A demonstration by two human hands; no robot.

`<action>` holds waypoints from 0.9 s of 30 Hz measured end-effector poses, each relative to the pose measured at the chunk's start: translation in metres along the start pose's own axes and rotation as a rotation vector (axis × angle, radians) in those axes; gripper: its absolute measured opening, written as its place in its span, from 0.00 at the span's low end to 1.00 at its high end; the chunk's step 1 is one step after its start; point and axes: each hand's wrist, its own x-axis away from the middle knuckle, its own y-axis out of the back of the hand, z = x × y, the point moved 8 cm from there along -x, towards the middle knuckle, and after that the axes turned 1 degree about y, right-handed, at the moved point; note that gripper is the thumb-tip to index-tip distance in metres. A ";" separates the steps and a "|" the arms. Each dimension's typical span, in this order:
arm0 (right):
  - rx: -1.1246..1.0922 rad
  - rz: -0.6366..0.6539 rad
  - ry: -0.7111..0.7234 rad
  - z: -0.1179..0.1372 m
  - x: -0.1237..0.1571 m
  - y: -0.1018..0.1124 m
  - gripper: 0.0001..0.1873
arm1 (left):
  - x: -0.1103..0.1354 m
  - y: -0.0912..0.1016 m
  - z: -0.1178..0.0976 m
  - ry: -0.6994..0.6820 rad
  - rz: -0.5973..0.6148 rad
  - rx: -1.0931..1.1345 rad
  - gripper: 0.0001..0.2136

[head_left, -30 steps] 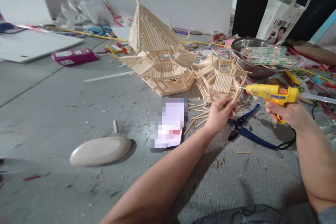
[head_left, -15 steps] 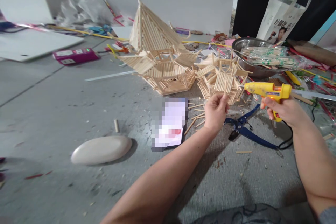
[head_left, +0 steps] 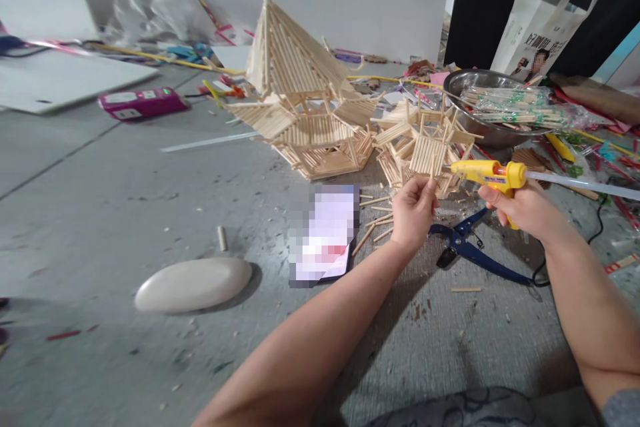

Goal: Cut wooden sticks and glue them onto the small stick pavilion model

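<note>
My left hand (head_left: 413, 211) is closed in a pinch on a short wooden stick (head_left: 432, 165) that stands upright in front of a small stick-built frame (head_left: 425, 150). My right hand (head_left: 520, 208) grips a yellow hot glue gun (head_left: 493, 175), its nozzle pointing left and almost touching the stick's top. A clear glue stick juts from the gun's back to the right. A taller pagoda model made of sticks (head_left: 299, 101) stands on the floor just left of the small frame.
A phone (head_left: 325, 232) lies face up below the pagoda, with loose sticks beside it. Blue-handled cutters (head_left: 470, 250) lie under my hands. A steel bowl (head_left: 475, 137) holds bagged sticks. A white bag (head_left: 543, 23), a smooth pale stone (head_left: 194, 284) and a pink box (head_left: 143, 103) sit around.
The glue gun has moved left, bringing its nozzle up to the stick. My left hand has turned the stick upright and shifted slightly left.
</note>
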 end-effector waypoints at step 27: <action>0.075 -0.071 0.168 0.024 0.002 0.007 0.14 | -0.001 0.000 0.001 -0.001 0.011 -0.020 0.11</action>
